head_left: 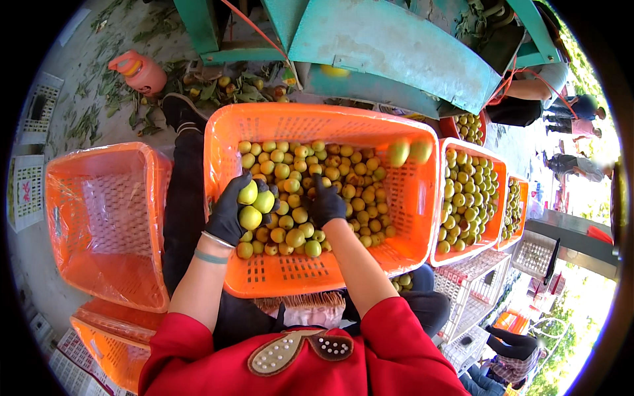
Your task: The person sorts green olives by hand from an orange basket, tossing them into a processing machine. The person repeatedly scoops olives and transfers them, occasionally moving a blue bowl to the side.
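A large orange plastic crate (323,119) in front of me holds many round yellow-green fruits (290,185), some browned. My left hand (228,214), in a black glove, is closed around several greener fruits (250,218) over the crate's left part. Gloved in black too, my right hand (328,203) is over the middle of the pile, its thumb and forefinger apart, and no fruit shows between them. Two larger-looking, blurred green fruits (398,152) appear by the crate's right end wall; whether they touch it I cannot tell.
Left of me stands an orange crate (59,224) lined with clear plastic; more orange crates (112,346) are stacked below it. Fruit-filled crates (492,204) line the right side. Ahead is a green metal machine (396,46). Leaves and a pink gas cylinder (142,74) are on the floor.
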Action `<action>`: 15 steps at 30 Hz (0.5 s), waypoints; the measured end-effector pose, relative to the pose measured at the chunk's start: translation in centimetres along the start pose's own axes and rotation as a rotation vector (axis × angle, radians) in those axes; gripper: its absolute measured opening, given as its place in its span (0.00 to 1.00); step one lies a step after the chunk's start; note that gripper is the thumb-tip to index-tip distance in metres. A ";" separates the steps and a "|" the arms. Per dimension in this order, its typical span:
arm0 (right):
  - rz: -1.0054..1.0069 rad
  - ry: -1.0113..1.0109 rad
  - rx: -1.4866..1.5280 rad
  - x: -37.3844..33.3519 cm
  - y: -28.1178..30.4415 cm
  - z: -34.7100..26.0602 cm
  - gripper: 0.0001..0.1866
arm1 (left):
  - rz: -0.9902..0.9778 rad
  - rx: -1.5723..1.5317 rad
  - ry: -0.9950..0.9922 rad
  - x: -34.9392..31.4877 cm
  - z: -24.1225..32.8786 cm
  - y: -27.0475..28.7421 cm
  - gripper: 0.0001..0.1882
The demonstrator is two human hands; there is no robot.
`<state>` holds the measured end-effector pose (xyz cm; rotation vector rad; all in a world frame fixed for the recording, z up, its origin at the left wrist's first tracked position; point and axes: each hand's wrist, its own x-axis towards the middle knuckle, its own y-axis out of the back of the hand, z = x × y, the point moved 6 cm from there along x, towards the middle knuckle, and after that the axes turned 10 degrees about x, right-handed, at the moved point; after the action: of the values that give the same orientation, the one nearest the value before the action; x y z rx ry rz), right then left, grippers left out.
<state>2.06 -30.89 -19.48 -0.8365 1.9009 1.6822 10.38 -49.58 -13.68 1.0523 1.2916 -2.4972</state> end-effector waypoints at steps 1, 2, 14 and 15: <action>0.005 0.017 0.020 -1.2 -1.2 -0.2 0.33 | 0.018 0.010 0.011 -0.1 -0.2 0.0 0.18; 0.088 0.194 -0.003 -2.2 -1.8 -1.0 0.29 | 0.031 0.021 0.016 -0.2 0.0 -0.1 0.18; -0.110 0.184 0.574 -8.3 0.4 8.7 0.31 | 0.078 -0.007 0.055 0.3 -1.5 0.3 0.20; -0.052 0.179 0.646 -7.1 2.4 9.5 0.33 | 0.104 -0.009 0.050 0.2 -1.4 0.4 0.20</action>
<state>4.88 -20.34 -14.22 -0.7686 2.3155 0.8786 11.17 -48.71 -14.64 1.1557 1.2266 -2.4021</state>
